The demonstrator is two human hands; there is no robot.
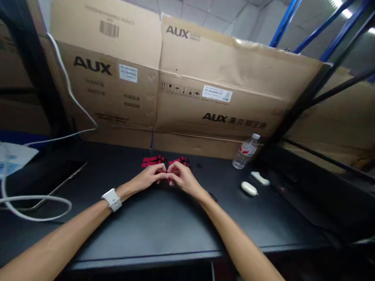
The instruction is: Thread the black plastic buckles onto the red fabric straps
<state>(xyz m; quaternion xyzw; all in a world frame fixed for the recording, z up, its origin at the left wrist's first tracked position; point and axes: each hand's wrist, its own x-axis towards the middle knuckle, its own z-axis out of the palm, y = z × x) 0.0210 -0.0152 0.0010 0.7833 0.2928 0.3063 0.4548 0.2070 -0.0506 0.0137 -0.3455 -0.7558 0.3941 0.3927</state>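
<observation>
My left hand (152,174) and my right hand (182,176) meet over the black table, fingertips pinched together. A bit of red shows between them, apparently a small red strap (168,179); the fingers cover most of it. Just beyond my left hand lie red straps with black fittings (150,160). Another red and black bundle (182,160) lies behind my right hand, partly hidden by it. Some small black pieces (199,165) rest to the right of that bundle. A white band (111,199) is on my left wrist.
Tall AUX cardboard (181,105) walls off the table's back. On the right stand a clear bottle (245,151), a white oval case (249,189) and a white object (260,178). A dark tablet-like device (58,181) and a white cable (38,219) lie left. A black ring-like item (213,196) sits beside my right forearm.
</observation>
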